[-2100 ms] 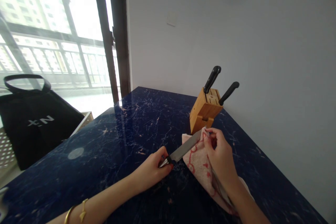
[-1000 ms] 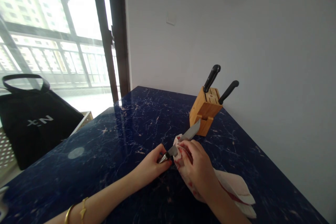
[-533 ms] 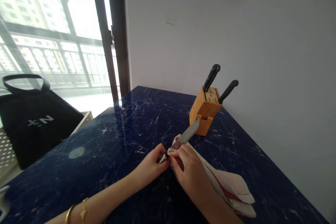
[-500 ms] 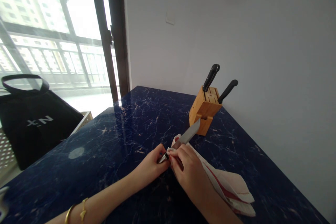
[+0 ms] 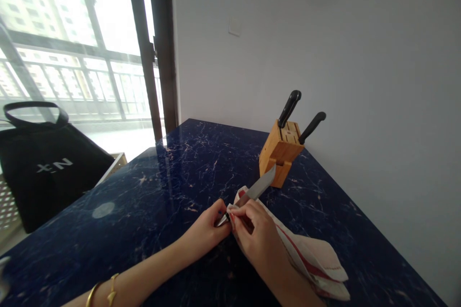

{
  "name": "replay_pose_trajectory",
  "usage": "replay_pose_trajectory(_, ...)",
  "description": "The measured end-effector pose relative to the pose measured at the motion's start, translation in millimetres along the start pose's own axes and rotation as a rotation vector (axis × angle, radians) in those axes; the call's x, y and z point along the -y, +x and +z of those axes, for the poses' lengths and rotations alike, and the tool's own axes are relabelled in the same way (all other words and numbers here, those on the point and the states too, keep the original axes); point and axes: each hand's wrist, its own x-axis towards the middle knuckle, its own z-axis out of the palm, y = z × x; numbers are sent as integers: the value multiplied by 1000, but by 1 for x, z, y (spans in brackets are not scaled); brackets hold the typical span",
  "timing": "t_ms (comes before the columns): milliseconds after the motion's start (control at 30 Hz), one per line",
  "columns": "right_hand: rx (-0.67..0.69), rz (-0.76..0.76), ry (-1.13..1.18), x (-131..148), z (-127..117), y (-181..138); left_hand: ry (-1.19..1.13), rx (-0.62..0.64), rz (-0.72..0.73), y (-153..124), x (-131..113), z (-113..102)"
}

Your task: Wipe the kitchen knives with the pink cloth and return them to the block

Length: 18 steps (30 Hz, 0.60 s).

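Observation:
My left hand [image 5: 211,223] is closed around the handle of a kitchen knife [image 5: 260,186], whose broad blade points up and to the right. With my right hand [image 5: 257,230] I pinch a fold of a white cloth with red stripes [image 5: 319,255] against the blade near the handle. The rest of the cloth trails off under my right forearm onto the table. Just beyond the blade tip stands a wooden knife block [image 5: 283,146] with two black-handled knives in it. My palms hide most of the knife's handle.
A dark blue marble-patterned table [image 5: 144,206] lies under everything, against a grey wall [image 5: 324,48] on the right. At the left, a black bag [image 5: 54,168] stands beside the table, in front of a bright window. Part of a white object [image 5: 4,273] shows at the lower left edge.
My right hand has shifted slightly left along the blade, toward the handle, with the pinched cloth. The left hand keeps its hold on the knife. The view has moved a little.

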Motion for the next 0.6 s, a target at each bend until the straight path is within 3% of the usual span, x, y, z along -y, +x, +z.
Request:
replay_pose_trajectory(200,75,111,93,0,-7,1,-32,19,-26,-1,0,-1)
replay_pose_trajectory(400,1,48,80,-1,0,1,-5,10,23,-2,-1,-1)
replay_pose_trajectory(600,88,87,-2,-1,-9,1,-46,11,-48,0,0,-1)
